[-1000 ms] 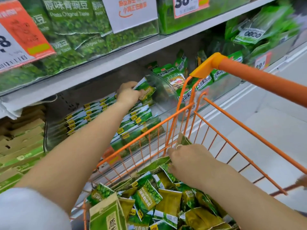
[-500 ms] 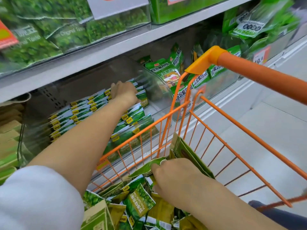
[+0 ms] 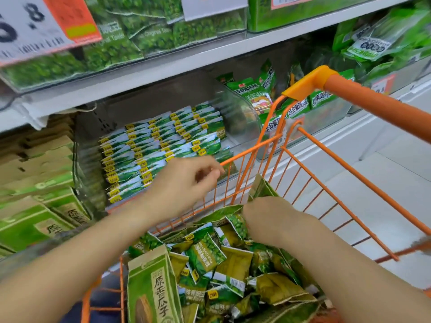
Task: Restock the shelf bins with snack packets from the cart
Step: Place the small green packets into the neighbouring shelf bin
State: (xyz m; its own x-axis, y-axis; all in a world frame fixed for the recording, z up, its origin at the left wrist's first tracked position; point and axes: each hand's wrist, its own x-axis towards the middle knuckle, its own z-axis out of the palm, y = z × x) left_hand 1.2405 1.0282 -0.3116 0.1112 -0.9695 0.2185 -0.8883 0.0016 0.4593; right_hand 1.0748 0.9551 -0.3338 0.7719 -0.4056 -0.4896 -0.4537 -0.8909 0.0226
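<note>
Clear shelf bin [image 3: 245, 117] holds rows of green snack packets [image 3: 163, 145]. Beside it, the orange cart [image 3: 326, 173] holds loose packets [image 3: 205, 255]. Left hand [image 3: 184, 185] hovers with loosely curled, empty fingers; right hand [image 3: 272, 217] grips packets in the cart.

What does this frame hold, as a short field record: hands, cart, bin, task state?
left hand: in the air between bin and cart, fingers loosely curled, holding nothing
right hand: down among the snack packets in the cart, grip hidden
cart: orange wire, heaped with green packets
shelf bin: clear, rows of matching packets inside
task state: restocking underway
</note>
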